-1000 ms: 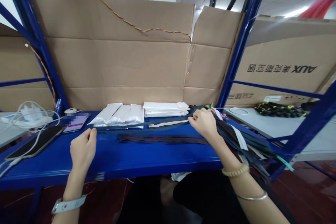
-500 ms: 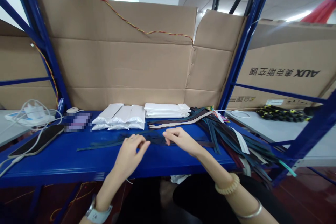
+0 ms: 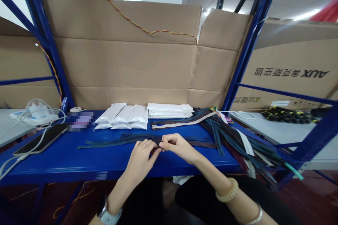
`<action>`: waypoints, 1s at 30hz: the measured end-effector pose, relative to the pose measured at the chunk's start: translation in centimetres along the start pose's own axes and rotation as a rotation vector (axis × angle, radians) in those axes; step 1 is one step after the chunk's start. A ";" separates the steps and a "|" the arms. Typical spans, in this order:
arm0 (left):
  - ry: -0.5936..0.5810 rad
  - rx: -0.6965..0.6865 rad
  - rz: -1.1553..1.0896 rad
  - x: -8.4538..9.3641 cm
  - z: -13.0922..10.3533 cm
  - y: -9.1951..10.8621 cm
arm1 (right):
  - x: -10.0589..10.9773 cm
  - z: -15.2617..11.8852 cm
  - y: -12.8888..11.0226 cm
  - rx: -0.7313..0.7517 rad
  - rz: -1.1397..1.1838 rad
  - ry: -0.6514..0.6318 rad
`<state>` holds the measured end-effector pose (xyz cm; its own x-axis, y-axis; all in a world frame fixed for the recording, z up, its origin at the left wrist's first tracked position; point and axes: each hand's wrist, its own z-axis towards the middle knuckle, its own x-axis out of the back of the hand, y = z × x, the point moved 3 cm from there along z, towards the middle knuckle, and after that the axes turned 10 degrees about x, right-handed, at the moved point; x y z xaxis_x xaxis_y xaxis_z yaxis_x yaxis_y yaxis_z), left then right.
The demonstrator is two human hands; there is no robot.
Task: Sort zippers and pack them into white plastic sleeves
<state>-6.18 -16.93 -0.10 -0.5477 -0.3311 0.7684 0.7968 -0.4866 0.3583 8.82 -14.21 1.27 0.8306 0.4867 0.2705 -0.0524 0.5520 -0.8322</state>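
On the blue shelf [image 3: 60,165], dark zipper strips [image 3: 105,144] spread toward 9 and 3 o'clock from the left hand [image 3: 139,158] and right hand [image 3: 181,147]. Both finger gaps look narrow; whether they grip a strip, I cannot tell. Light, even fingertip pressure should limit twisting.

Seven o'clock: thin silver-toned ring [image 3: 145,144] on left hand [image 3: 142,159], pale-banded watch [image 3: 110,216] at wrist, five o'clock: cream ribbed bracelet [image 3: 227,190] on right forearm, silver-toned bangle [image 3: 258,214] nearer elbow, six o'clock: black clothing [image 3: 204,197] over legs
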 end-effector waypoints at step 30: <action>0.234 0.119 0.407 2.2 0.1 -1.1 | 3.5 0.1 -3.8 0.128 -0.302 0.070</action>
<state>-8.21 -17.00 1.24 -0.2170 -0.6548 0.7240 0.9745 -0.1884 0.1217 11.82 -14.51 5.41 0.8553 0.2425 0.4579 0.1363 0.7473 -0.6504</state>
